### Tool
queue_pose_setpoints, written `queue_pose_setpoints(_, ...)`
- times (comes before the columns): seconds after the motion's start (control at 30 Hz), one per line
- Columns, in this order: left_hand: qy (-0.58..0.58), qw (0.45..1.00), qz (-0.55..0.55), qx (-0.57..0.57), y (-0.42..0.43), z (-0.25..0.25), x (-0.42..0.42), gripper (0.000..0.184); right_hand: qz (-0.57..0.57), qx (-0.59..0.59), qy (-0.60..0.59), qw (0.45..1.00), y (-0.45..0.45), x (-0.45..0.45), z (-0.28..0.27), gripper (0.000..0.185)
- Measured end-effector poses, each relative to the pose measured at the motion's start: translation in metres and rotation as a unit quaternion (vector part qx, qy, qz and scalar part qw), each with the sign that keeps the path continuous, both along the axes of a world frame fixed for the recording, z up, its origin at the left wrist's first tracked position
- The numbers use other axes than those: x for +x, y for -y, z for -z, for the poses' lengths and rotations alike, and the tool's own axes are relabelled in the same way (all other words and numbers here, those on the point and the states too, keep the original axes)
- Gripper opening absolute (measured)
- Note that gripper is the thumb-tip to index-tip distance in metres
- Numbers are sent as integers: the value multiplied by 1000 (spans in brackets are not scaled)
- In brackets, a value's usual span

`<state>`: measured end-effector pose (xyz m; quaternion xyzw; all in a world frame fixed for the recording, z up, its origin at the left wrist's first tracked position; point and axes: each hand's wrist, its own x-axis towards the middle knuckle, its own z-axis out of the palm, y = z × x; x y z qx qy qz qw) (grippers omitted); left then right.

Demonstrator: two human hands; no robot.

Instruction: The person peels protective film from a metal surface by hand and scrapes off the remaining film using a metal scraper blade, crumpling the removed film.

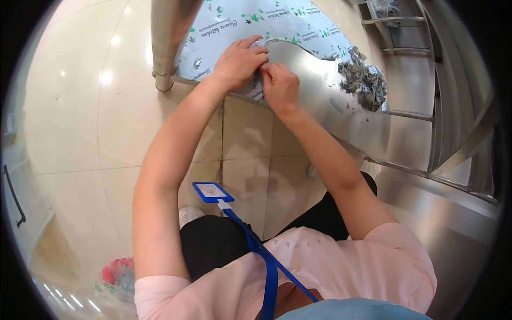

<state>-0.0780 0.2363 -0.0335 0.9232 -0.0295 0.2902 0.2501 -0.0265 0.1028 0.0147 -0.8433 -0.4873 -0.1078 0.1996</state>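
A steel shelf (314,80) lies ahead of me, partly covered by a printed protective film (234,26) with green leaves and lettering. The film's torn edge curves across the metal; to its right the steel is bare. My left hand (241,65) rests on the film at this edge, fingers stretched out. Just right of it, my right hand (281,88) is closed in a pinch on the film's edge near the shelf's front. The fingertips of both hands nearly meet. A heap of crumpled film scraps (364,84) sits on the right of the bare steel.
A round metal leg (164,53) stands at the shelf's left corner. Metal racking (416,69) rises on the right. Pale floor tiles (106,122) stretch to the left. A blue badge (213,192) hangs from my neck. A red and clear plastic bag (117,277) lies lower left.
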Motion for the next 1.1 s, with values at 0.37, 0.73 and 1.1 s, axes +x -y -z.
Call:
queue_pose_setpoints(0.37,-24,995,94,-6,-10,2,28,10,115,28,-118,986,5,25,9,20)
queue_pose_setpoints(0.73,52,998,43,19,0,3,-4,10,54,0,-59,997,17,3,6,22)
queue_pose_setpoints(1.1,33,998,-50,5,20,4,-68,30,-74,46,28,996,38,-37,17,40)
